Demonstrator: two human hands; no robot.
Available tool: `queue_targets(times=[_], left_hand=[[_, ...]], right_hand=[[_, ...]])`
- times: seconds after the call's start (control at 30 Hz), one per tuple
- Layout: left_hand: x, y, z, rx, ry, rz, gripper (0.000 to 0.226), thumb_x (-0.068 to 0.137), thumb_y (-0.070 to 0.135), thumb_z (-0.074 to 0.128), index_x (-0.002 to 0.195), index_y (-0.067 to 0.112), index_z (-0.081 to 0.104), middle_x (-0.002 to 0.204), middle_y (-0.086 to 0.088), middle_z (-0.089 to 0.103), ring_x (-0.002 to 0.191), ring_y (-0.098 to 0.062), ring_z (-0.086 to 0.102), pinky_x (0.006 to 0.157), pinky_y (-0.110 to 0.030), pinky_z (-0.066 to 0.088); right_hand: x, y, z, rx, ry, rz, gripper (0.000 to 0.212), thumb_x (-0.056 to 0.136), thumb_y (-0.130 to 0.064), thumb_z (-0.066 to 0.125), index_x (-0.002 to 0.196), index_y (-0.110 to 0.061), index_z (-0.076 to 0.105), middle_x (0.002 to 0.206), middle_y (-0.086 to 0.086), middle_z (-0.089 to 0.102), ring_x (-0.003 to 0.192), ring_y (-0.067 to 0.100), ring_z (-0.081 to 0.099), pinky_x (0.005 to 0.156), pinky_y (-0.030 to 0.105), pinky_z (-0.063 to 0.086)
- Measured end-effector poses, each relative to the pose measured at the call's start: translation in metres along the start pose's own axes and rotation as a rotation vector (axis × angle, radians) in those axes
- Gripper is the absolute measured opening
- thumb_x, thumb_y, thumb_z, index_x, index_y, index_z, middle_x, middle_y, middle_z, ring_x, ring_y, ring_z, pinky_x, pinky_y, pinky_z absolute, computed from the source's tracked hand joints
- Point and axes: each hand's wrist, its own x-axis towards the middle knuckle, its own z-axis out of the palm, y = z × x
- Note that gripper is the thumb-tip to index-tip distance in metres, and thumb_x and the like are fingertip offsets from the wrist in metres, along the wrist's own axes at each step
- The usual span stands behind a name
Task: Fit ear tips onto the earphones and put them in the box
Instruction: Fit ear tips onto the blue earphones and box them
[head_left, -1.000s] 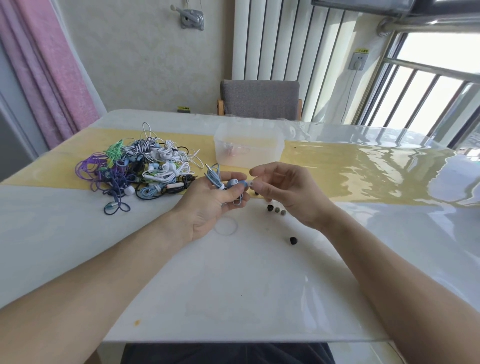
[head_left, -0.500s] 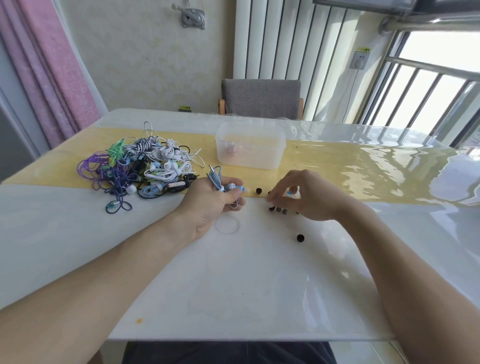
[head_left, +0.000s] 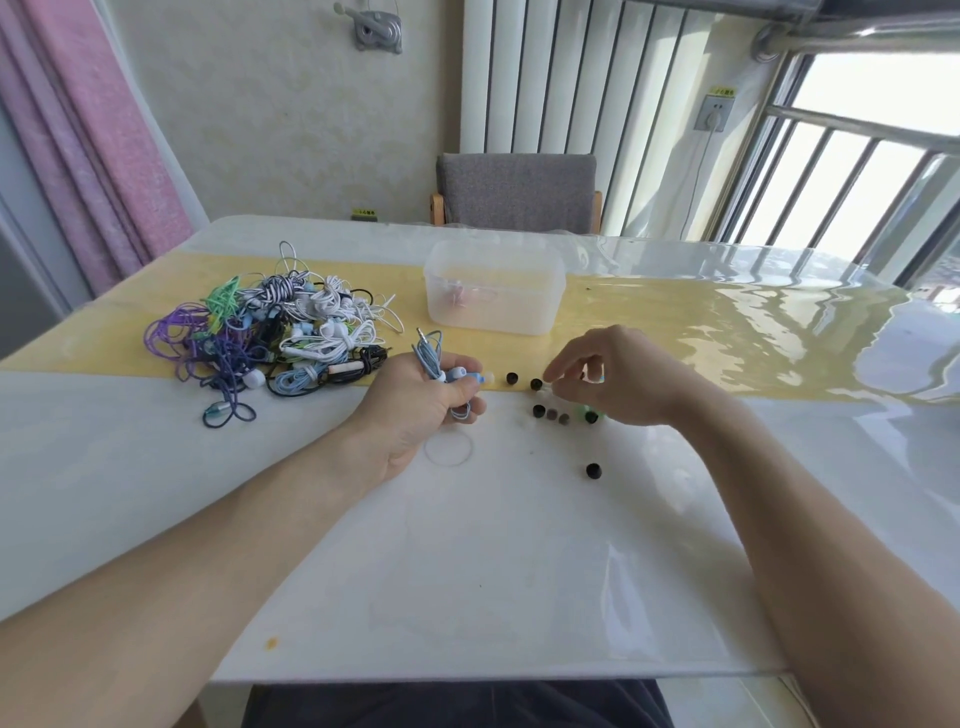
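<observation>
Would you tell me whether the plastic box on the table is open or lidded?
Open: the plastic box shows a bare rim with no lid on it.

Glossy, smooth table (head_left: 467, 571), a frosted translucent plastic box (head_left: 493, 299), and a chair (head_left: 517, 189) in matt grey cloth

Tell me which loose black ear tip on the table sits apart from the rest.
The black ear tip nearest the person, alone on the white tabletop. The other tips cluster farther back, by the right hand at the yellow strip's edge.

Pink curtain (head_left: 88, 130), grey chair (head_left: 517, 192), white radiator (head_left: 540, 78), sunlit barred window (head_left: 857, 171), glossy table (head_left: 467, 545)
</observation>
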Motion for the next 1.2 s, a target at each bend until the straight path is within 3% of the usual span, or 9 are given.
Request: queue_targets(times=[0.13, 0.27, 0.37, 0.47, 0.73, 0.97, 1.1, 1.2], left_hand=[[-0.001, 0.000, 0.000, 0.055, 0.003, 0.034, 0.008, 0.092, -0.002, 0.061, 0.097, 0.003, 0.065, 0.079, -0.005, 0.063, 0.064, -0.017, 0.064, 0.058, -0.022, 0.052], [-0.003, -0.001, 0.003, 0.157, -0.003, 0.080, 0.009, 0.092, -0.001, 0.061, 0.099, 0.001, 0.066, 0.089, -0.013, 0.067, 0.062, -0.016, 0.064, 0.057, -0.021, 0.052], [-0.005, -0.001, 0.006, 0.217, -0.012, 0.099, 0.011, 0.092, 0.000, 0.060, 0.101, 0.000, 0.066, 0.077, -0.010, 0.065, 0.055, -0.010, 0.062, 0.055, -0.019, 0.049], [-0.007, 0.000, 0.007, 0.241, -0.019, 0.110, 0.010, 0.092, 0.001, 0.061, 0.100, 0.002, 0.066, 0.071, -0.009, 0.063, 0.053, -0.009, 0.061, 0.055, -0.019, 0.048], [-0.012, 0.002, 0.013, 0.284, -0.032, 0.134, 0.010, 0.093, 0.001, 0.060, 0.101, 0.000, 0.065, 0.075, -0.011, 0.062, 0.049, -0.002, 0.058, 0.051, -0.012, 0.045], [-0.013, 0.001, 0.017, 0.271, -0.035, 0.123, 0.011, 0.093, 0.002, 0.061, 0.102, 0.000, 0.065, 0.075, -0.014, 0.064, 0.049, -0.002, 0.056, 0.052, -0.012, 0.045], [-0.010, 0.005, 0.019, 0.234, -0.050, 0.138, 0.011, 0.094, 0.004, 0.060, 0.103, 0.002, 0.065, 0.078, -0.013, 0.065, 0.053, -0.005, 0.059, 0.056, -0.017, 0.049], [-0.008, 0.008, 0.021, 0.164, -0.074, 0.134, 0.009, 0.094, 0.005, 0.061, 0.102, 0.004, 0.065, 0.083, -0.007, 0.064, 0.063, -0.012, 0.065, 0.059, -0.022, 0.051]], right_hand=[[0.000, 0.003, -0.007, -0.051, 0.003, 0.048, 0.022, 0.088, -0.012, 0.066, 0.090, -0.031, 0.076, 0.079, -0.017, 0.065, 0.073, 0.000, 0.056, 0.059, 0.010, 0.037], [-0.008, 0.018, -0.027, -0.070, -0.074, 0.168, 0.024, 0.084, -0.012, 0.074, 0.088, -0.035, 0.072, 0.088, -0.014, 0.067, 0.083, 0.007, 0.063, 0.065, 0.019, 0.045], [-0.014, 0.028, -0.037, -0.052, -0.175, 0.272, 0.020, 0.078, -0.021, 0.083, 0.091, -0.031, 0.073, 0.088, -0.013, 0.071, 0.087, 0.013, 0.068, 0.079, 0.033, 0.055], [-0.017, 0.028, -0.039, -0.026, -0.237, 0.311, 0.021, 0.073, -0.023, 0.087, 0.088, -0.029, 0.074, 0.084, -0.011, 0.074, 0.082, 0.020, 0.072, 0.082, 0.040, 0.057], [-0.017, 0.024, -0.036, -0.031, -0.223, 0.296, 0.017, 0.076, -0.024, 0.085, 0.087, -0.029, 0.074, 0.075, -0.015, 0.072, 0.072, 0.013, 0.067, 0.066, 0.026, 0.050], [-0.014, 0.019, -0.028, -0.028, -0.192, 0.233, 0.017, 0.070, -0.041, 0.088, 0.075, -0.032, 0.075, 0.064, -0.013, 0.061, 0.058, 0.006, 0.052, 0.058, 0.023, 0.039], [-0.016, 0.020, -0.029, -0.041, -0.157, 0.190, 0.008, 0.082, -0.035, 0.080, 0.080, -0.028, 0.076, 0.065, -0.012, 0.064, 0.056, 0.003, 0.053, 0.056, 0.019, 0.040], [-0.019, 0.019, -0.038, 0.097, -0.093, 0.137, 0.005, 0.087, -0.027, 0.077, 0.082, -0.027, 0.074, 0.070, -0.012, 0.072, 0.056, -0.003, 0.059, 0.063, 0.022, 0.046]])
